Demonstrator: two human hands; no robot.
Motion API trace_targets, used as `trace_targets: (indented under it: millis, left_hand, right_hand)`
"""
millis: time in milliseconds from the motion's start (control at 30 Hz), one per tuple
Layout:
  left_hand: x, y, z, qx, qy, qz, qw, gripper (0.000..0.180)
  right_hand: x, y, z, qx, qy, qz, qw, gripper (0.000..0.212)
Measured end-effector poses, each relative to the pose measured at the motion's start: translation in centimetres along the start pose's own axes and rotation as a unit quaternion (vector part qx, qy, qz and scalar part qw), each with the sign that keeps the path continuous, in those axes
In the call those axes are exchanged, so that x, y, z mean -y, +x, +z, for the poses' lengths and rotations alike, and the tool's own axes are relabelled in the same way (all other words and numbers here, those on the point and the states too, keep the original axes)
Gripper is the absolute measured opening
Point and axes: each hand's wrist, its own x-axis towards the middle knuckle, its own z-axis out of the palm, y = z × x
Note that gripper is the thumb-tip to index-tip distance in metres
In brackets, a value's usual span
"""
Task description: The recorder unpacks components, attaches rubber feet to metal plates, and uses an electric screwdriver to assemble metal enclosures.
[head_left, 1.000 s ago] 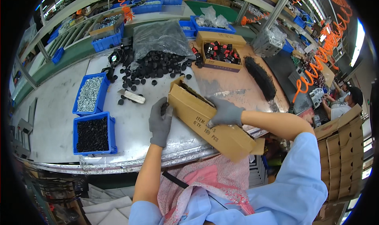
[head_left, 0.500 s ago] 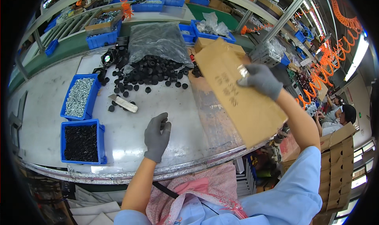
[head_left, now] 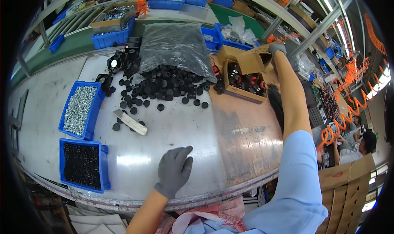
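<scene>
The right grip [head_left: 278, 49], in a grey glove, is closed on the upper edge of a brown cardboard box [head_left: 251, 61], its fingertips too hidden to make out. That box is tilted at the far side of the open carton [head_left: 244, 95] of black and red parts, covering some of its contents from sight. The left grip [head_left: 175, 171], gloved alike, is loosely curled with thumb apart, holding nothing, over the bench [head_left: 246, 152] on the carton's near left. Just right of the carton lies a dark bristly bundle [head_left: 274, 98]. To its left, black caps [head_left: 164, 84] spread from a greyish plastic bag [head_left: 176, 45]; a white-wrapped tool [head_left: 134, 123] lies further left and nearer. Well left of the carton stand a blue bin [head_left: 94, 115] of silver parts and, nearer the person, a second blue bin [head_left: 104, 168] of black pieces.
</scene>
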Motion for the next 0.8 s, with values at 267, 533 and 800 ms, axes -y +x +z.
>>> trace_targets:
  millis: [267, 533, 800]
  left_hand:
    - [-0.1, 0.7, 0.1, 0.047, -0.002, 0.000, 0.999, 0.028]
    - [0.5, 0.2, 0.1, 0.018, 0.012, 0.000, 1.000, 0.026]
    - [0.5, 0.4, 0.8, 0.022, -0.008, 0.031, 0.999, 0.023]
  right_hand:
    - [-2.8, 11.7, 9.3, 0.142, -0.178, -0.139, 0.964, 0.064]
    - [2.1, -7.8, 1.9, 0.125, 0.355, -0.050, 0.925, 0.049]
    - [-14.0, -32.5, -6.7, 0.083, 0.099, -0.443, 0.887, 0.029]
